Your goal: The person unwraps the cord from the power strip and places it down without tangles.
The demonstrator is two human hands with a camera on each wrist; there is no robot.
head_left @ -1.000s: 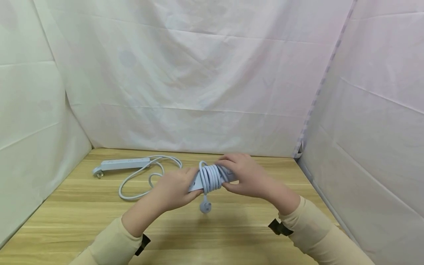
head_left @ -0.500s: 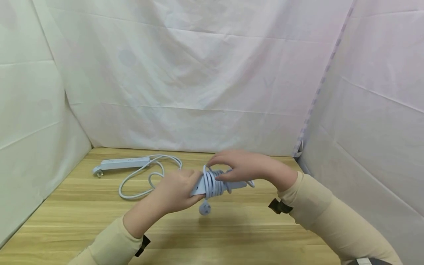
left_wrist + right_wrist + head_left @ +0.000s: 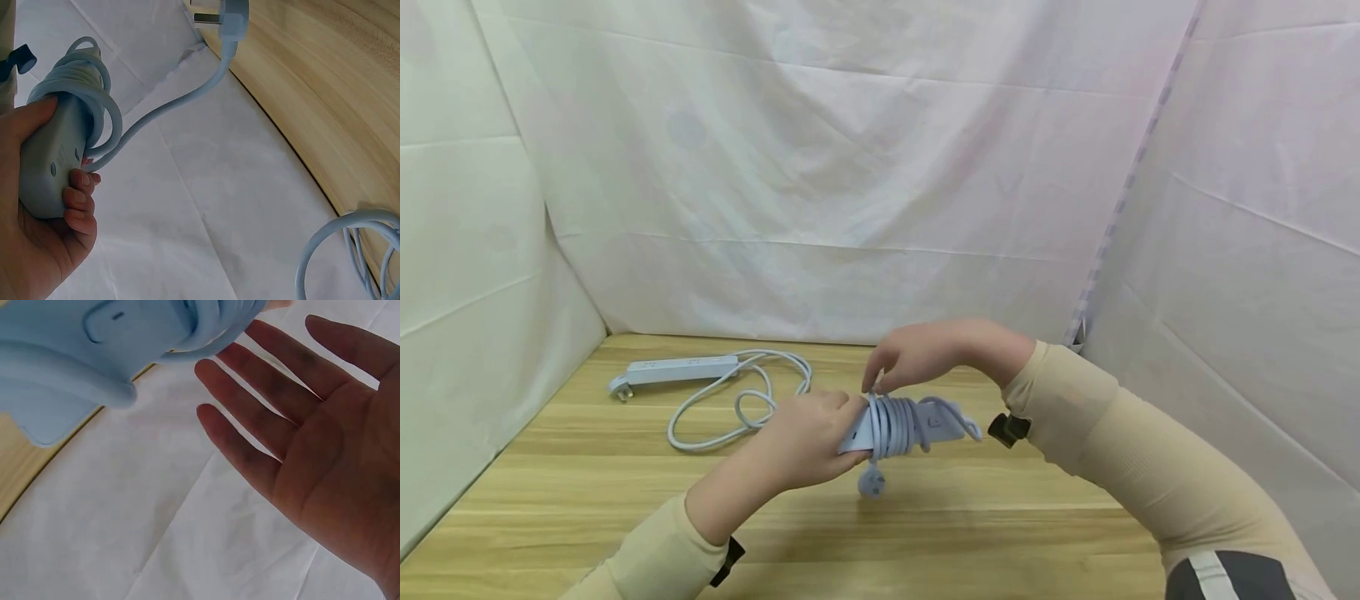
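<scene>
My left hand (image 3: 808,437) grips one end of a pale blue power strip (image 3: 942,423), held up over the table. In the left wrist view, the thumb and curled fingers wrap round the strip's end. Its cord (image 3: 897,427) is wound in several turns about the middle, with a loop at the right end. The plug (image 3: 872,482) hangs below on a short length of cord. My right hand (image 3: 917,354) is over the coils, fingertips pointing down at their upper edge. In the right wrist view, its fingers (image 3: 250,403) are spread and fairly straight, tips close to the cord.
A second power strip (image 3: 683,369) lies at the back left of the wooden table (image 3: 580,500), its plug (image 3: 621,387) at its left end. Its loose cord (image 3: 676,425) curves toward my left hand. White cloth (image 3: 880,167) hangs behind and on both sides.
My right hand has let go of the strip's right end and moved left and up over the coils. The strip has shifted slightly right and down, still gripped by my left hand.
</scene>
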